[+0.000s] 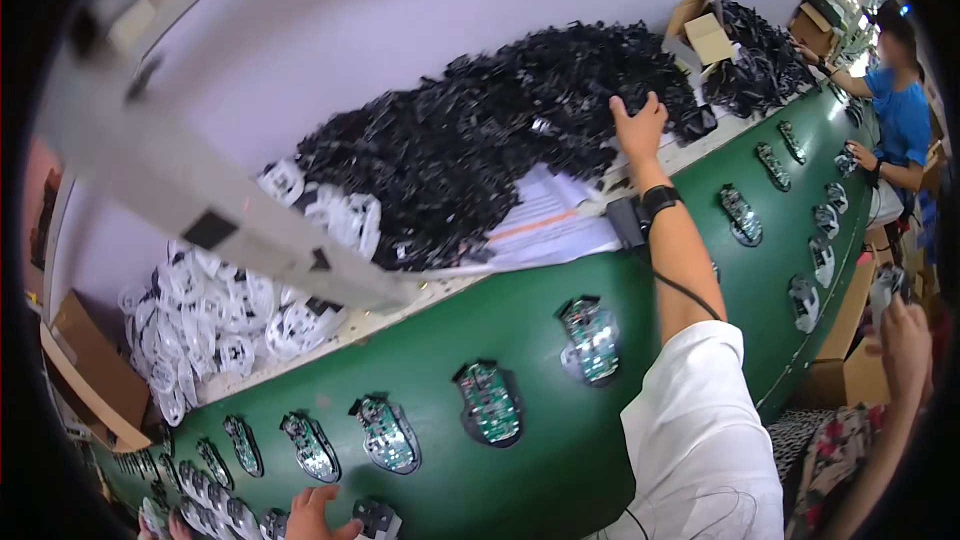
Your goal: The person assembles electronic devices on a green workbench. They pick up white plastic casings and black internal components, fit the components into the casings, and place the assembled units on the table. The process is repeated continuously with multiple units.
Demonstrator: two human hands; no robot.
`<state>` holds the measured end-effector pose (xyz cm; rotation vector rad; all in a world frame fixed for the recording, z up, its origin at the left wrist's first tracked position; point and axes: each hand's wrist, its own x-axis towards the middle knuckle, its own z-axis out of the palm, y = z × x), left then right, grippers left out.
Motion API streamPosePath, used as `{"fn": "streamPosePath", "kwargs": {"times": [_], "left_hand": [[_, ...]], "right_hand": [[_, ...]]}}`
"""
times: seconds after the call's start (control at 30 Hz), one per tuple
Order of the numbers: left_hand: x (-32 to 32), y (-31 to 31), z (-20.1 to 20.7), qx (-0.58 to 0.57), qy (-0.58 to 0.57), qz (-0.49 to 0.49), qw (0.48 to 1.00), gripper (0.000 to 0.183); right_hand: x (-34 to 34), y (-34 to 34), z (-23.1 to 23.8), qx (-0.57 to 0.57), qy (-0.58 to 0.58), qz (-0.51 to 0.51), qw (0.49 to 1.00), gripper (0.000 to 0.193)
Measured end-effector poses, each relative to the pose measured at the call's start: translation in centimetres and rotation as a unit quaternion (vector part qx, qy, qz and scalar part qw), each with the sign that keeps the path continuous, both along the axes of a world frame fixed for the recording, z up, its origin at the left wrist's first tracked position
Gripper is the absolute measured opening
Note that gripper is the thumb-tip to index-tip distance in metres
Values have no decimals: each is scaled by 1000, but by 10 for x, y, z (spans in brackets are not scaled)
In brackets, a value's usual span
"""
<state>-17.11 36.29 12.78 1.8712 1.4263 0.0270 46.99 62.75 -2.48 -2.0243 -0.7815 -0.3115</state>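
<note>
Inspected from beside the line: the person's right hand (pixel 640 125) is extended over a heap of small black plastic parts (pixel 470 130) that spreads across the upper middle of the frame. Its fingers stand apart and no part is visible between them. A black strap (pixel 660 202) encircles that wrist, with a dark rectangular box (pixel 627 223) at its side and a thin cable leading from it along the forearm.

The left hand (pixel 315 516) is at the lower edge, left of centre, thumb extended beside a dark mouse-shaped unit (pixel 377 520); I cannot tell whether it grips the unit, as the frame edge cuts off the view.

A row of mouse-shaped casings with exposed green circuit boards (pixel 385 433) curves over the green counter (pixel 550 480), from lower left to upper right. White papers with an orange stripe (pixel 550 215) lie at the front of the black heap. White ring-shaped plastic parts (pixel 220 315) are piled at left, partly behind a pale grey post (pixel 200 160), with a brown cardboard carton (pixel 100 375) near them. An open brown box (pixel 708 37) sits among black parts at upper right.

At far upper right, a co-worker in a blue top (pixel 900 115) stands at the counter; lower, at the right edge, another person's hand (pixel 905 340) holds a light-coloured unit (pixel 886 286).
</note>
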Motion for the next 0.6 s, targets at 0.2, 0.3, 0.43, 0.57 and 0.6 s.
{"fn": "streamPosePath", "kwargs": {"times": [0.2,0.3,0.43,0.57,0.6], "left_hand": [[215,102,51,-252,-356,-4,900,53],[354,165,-10,-235,-508,87,824,62],[463,233,-64,-247,-510,236,789,82],[511,248,-67,-217,-500,279,790,84],[513,257,-69,-211,-491,305,788,82]], "right_hand": [[15,9,5,85,0,-13,996,66],[18,15,7,140,28,-1,990,56],[14,18,8,182,90,30,979,37],[8,18,9,211,70,126,967,31],[-4,19,15,216,129,146,957,30]]}}
